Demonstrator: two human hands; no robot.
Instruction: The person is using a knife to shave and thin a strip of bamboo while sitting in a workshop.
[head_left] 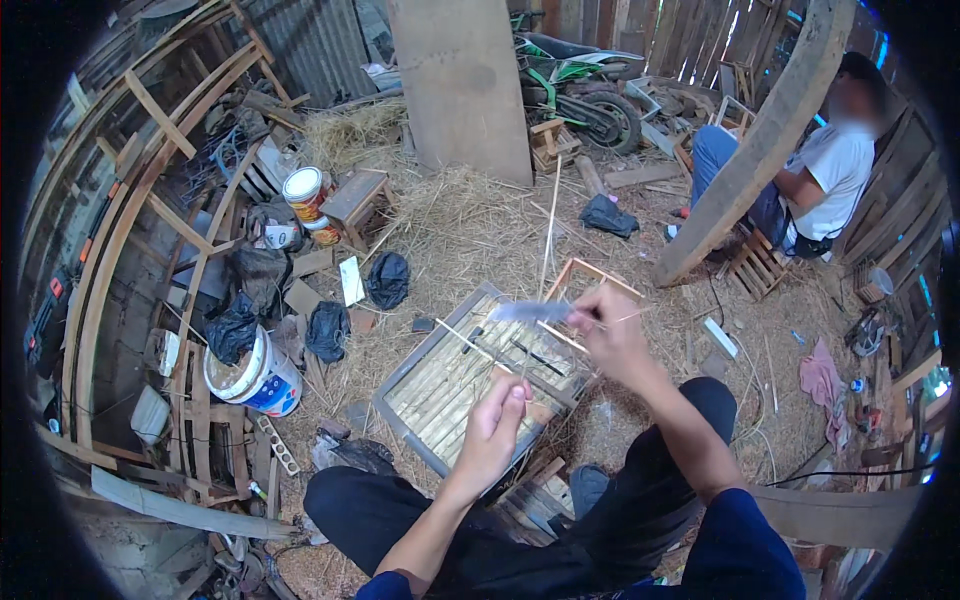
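Note:
My left hand [491, 428] is closed, thumb up, on a thin pale strip [549, 235], wood or bamboo, which stretches far ahead over the straw. A knife [530, 311] is gripped in my right hand [611, 325], its blade smeared by motion and pointing left across the strip. Both hands are above a low slatted table [410, 395] with a grey border. On its slats lie a dark slim tool [538, 357] and some thin sticks. A reddish-brown wooden frame [603, 276] leans at the table's far right corner.
At left stand a white bucket [272, 385], a paint tub [305, 190] and a small wooden stool [355, 200]. Straw [470, 230] covers the floor. A wooden post [765, 150] slants at right, near a seated person [838, 170]. A green motorbike [575, 80] is behind.

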